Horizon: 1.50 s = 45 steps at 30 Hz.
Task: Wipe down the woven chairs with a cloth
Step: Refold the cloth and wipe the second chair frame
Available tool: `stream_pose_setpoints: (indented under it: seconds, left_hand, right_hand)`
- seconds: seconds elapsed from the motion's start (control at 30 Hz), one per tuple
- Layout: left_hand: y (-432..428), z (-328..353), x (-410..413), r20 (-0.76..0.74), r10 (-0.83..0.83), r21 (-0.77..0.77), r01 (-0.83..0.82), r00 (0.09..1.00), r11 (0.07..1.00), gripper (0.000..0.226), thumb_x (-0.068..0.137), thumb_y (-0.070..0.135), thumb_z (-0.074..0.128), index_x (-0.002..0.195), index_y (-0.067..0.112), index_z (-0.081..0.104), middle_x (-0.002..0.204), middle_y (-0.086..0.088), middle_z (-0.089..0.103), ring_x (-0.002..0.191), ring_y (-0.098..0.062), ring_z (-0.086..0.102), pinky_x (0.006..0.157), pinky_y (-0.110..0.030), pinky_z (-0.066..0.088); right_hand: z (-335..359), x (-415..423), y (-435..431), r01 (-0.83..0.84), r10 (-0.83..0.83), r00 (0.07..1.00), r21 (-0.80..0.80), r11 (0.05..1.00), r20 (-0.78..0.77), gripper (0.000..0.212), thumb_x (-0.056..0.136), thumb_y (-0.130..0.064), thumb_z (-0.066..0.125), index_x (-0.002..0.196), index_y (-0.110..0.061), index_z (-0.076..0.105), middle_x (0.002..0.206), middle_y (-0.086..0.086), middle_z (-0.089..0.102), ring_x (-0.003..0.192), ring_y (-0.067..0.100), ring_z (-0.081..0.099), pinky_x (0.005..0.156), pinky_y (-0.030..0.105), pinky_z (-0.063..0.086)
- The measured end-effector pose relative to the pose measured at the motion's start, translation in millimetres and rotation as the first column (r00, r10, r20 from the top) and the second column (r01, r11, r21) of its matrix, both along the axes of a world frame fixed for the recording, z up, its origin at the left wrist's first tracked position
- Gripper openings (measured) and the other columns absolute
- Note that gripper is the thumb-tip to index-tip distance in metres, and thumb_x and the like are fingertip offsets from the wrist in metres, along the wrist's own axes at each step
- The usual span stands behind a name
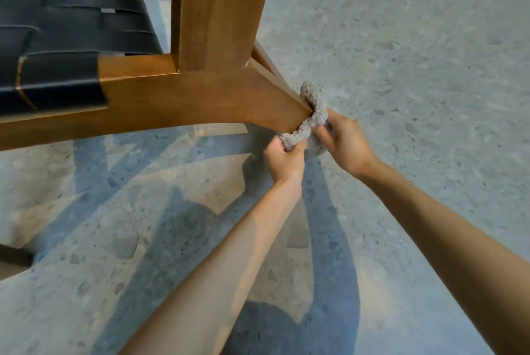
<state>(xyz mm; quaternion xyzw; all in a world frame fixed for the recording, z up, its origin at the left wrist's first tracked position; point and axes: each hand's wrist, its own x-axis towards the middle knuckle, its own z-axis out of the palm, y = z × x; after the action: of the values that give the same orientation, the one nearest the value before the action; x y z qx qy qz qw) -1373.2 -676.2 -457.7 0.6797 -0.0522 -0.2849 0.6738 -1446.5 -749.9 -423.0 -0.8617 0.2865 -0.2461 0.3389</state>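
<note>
Mid-frame, left hand (282, 158) and right hand (342, 141) both grip a grey cloth (311, 114) wrapped round the chair leg (275, 102); sliding it snugly along should clean every side.

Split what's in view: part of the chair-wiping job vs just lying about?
In the job: grey cloth, gripped by left hand and right hand against the wooden chair frame; black woven straps.
Just there: speckled floor; dark wooden piece at the lower left edge, too cropped to identify.
</note>
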Motion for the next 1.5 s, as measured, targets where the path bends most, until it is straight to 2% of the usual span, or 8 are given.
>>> stream_pose_setpoints:
  seconds: [0.13,0.23,0.43,0.57,0.87,1.07,1.27,1.5]
  left_hand:
    - [-17.1,-18.8,-3.0,-0.027,-0.083,0.119,0.085,0.996,0.989,0.017,0.080,0.002,0.070,0.096,0.002,0.067,0.100,-0.014,0.070,0.087,-0.018,0.063,0.084,-0.038,0.053]
    - [-23.6,-25.2,-4.3,-0.037,-0.120,0.173,0.125,0.992,0.977,0.021,0.082,0.006,0.069,0.102,0.001,0.065,0.105,-0.014,0.069,0.094,-0.023,0.065,0.086,-0.036,0.052]
    - [-18.9,-18.6,-11.8,-0.176,-0.032,0.044,0.040,0.984,0.998,0.018,0.085,0.000,0.064,0.101,0.006,0.066,0.103,-0.010,0.070,0.089,-0.018,0.063,0.083,-0.030,0.051]
    - [-2.7,1.7,-15.8,-0.225,0.115,-0.082,-0.136,0.968,0.987,0.012,0.087,0.003,0.064,0.088,0.016,0.066,0.087,0.001,0.069,0.083,-0.012,0.062,0.079,-0.029,0.052]
    - [62.8,76.4,15.5,-0.240,0.201,-0.376,-0.282,0.950,0.883,0.018,0.089,0.000,0.061,0.106,0.006,0.064,0.108,-0.007,0.069,0.099,-0.013,0.064,0.089,-0.024,0.050]
    - [90.2,106.3,22.4,-0.280,0.226,-0.423,-0.331,0.933,0.844,0.008,0.091,0.009,0.062,0.096,0.014,0.066,0.094,0.003,0.071,0.087,-0.002,0.067,0.080,-0.018,0.053]
    - [97.2,114.2,19.1,-0.304,0.323,-0.360,-0.422,0.896,0.832,0.014,0.088,0.013,0.067,0.101,0.013,0.068,0.089,0.009,0.072,0.080,0.004,0.068,0.073,-0.013,0.053]
    - [94.5,104.9,8.9,-0.293,0.345,-0.250,-0.419,0.892,0.873,0.004,0.085,0.012,0.071,0.086,0.016,0.070,0.083,0.006,0.073,0.080,0.000,0.069,0.068,-0.014,0.053]
  right_hand:
    - [-18.2,-8.7,-27.9,0.045,-0.005,0.950,0.121,0.992,-0.312,0.017,0.097,-0.015,0.054,0.082,-0.013,0.046,0.067,-0.005,0.048,0.060,0.005,0.044,0.054,0.009,0.035]
    - [-24.2,-10.7,-38.9,0.051,0.021,0.933,0.189,0.981,-0.360,0.005,0.097,-0.015,0.054,0.099,-0.012,0.051,0.080,0.002,0.054,0.066,0.011,0.046,0.056,0.003,0.035]
    - [-23.0,-10.7,-26.9,0.097,-0.036,0.964,0.224,0.970,-0.264,0.005,0.096,-0.012,0.054,0.093,-0.010,0.052,0.073,0.000,0.053,0.063,0.006,0.047,0.057,0.006,0.037]
    - [-1.5,-4.5,-6.0,-0.029,0.034,0.998,0.087,0.996,-0.055,0.015,0.096,-0.009,0.054,0.092,-0.024,0.052,0.070,-0.012,0.052,0.061,-0.007,0.050,0.059,0.008,0.036]
    - [67.7,32.8,55.3,0.039,-0.009,0.989,-0.201,0.979,0.145,0.016,0.087,-0.027,0.060,0.075,-0.023,0.050,0.053,-0.007,0.036,0.055,0.015,0.036,0.055,0.039,0.039]
    - [97.9,49.6,90.9,0.224,-0.160,0.949,-0.227,0.948,0.272,0.045,0.077,-0.026,0.068,0.057,-0.025,0.027,0.047,-0.008,0.022,0.055,0.014,0.024,0.052,0.033,0.027]
    - [99.7,45.7,94.0,0.279,-0.175,0.905,-0.230,0.932,0.388,0.015,0.077,-0.028,0.069,0.078,-0.013,0.071,0.070,-0.002,0.068,0.064,0.018,0.063,0.063,0.042,0.054]
    - [98.4,28.2,69.4,0.089,-0.007,0.960,-0.284,0.955,0.280,0.009,0.075,-0.018,0.066,0.075,-0.009,0.066,0.073,0.002,0.064,0.067,0.018,0.062,0.061,0.040,0.054]
